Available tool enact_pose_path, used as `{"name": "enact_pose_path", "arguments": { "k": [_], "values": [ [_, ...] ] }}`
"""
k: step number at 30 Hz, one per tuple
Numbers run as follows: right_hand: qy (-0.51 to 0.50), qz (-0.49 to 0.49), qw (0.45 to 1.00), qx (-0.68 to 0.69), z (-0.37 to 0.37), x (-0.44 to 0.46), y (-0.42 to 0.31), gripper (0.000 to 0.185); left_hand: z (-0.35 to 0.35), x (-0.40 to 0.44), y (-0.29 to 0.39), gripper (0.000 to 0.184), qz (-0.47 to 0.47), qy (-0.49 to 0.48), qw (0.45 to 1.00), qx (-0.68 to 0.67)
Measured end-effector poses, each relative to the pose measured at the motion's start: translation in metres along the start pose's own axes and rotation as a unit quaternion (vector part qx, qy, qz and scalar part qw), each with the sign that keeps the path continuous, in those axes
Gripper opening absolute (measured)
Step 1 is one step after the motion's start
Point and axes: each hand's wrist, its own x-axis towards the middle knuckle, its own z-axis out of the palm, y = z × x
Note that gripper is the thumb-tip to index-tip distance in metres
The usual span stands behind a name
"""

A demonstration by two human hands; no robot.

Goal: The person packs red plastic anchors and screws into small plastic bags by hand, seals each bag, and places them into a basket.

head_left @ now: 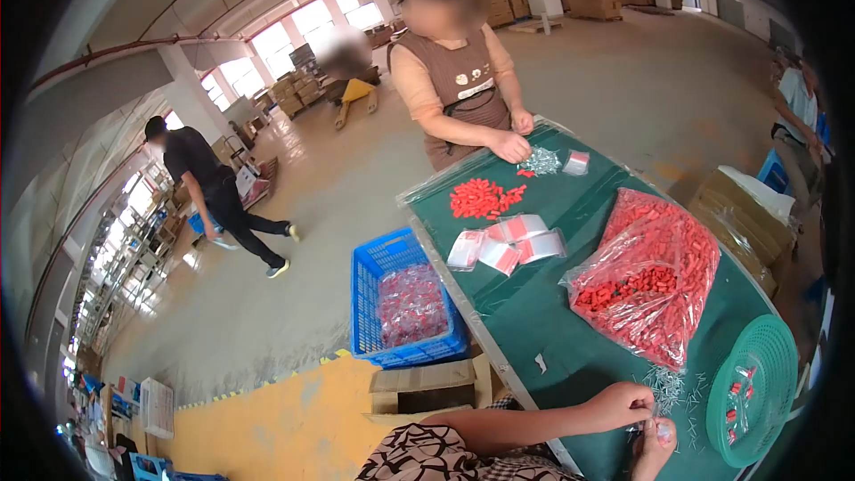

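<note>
At the near end of the green table, my left hand (621,406) is closed, its thumb and fingertips pinched together beside a pile of silver screws (666,385). What it pinches is too small to make out. Just below it, my right hand (655,451) is closed around what looks like a small clear plastic bag (662,433), mostly hidden by the fingers. A green plastic basket (773,349) to the right contains several small clear packets with red pieces (737,403). Above the screws lies a big clear bag of red wall plugs (648,276).
Across the green table (525,334), a co-worker (459,80) handles another screw pile (541,160) near loose red plugs (485,199) and flat red-and-white bags (517,242). A blue crate (362,298) and a cardboard box (423,383) stand at the left. Another person (214,183) walks beyond.
</note>
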Motion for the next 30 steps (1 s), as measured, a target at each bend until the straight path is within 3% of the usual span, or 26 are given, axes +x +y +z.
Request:
{"name": "enact_pose_path", "arguments": {
  "k": [2,5,8,11,20,23,26,30],
  "values": [
    [0.009,0.024,1.000,-0.002,-0.002,0.002,0.011,0.019,0.002,0.001,-0.004,0.011,0.031,0.015,0.999,0.008],
    [-0.033,-0.091,0.990,-0.104,0.001,0.003,-0.004,0.017,-0.003,0.002,0.000,0.011,0.021,0.010,0.999,0.047],
    [-0.001,-0.103,0.993,-0.050,0.008,0.003,-0.002,0.013,-0.002,0.003,-0.008,0.010,0.034,0.002,0.999,0.016],
    [0.017,-0.019,1.000,0.004,-0.002,0.007,0.026,0.011,-0.001,0.002,-0.009,0.010,0.025,0.011,0.999,0.023],
    [0.034,-0.014,0.999,-0.014,0.004,-0.001,0.018,0.015,0.001,0.002,-0.008,0.013,0.023,0.018,1.000,-0.009],
    [0.028,0.033,0.999,-0.003,0.003,0.000,0.020,0.017,0.002,0.002,-0.014,0.013,0.023,0.023,0.999,-0.017],
    [0.047,0.037,0.996,0.066,0.015,-0.003,-0.002,0.020,-0.006,0.004,-0.012,0.013,0.041,0.016,0.999,0.030],
    [0.006,0.059,0.997,0.039,-0.002,0.001,0.018,0.023,-0.016,0.003,-0.001,0.012,0.028,-0.020,0.999,0.032]
  ]
}}
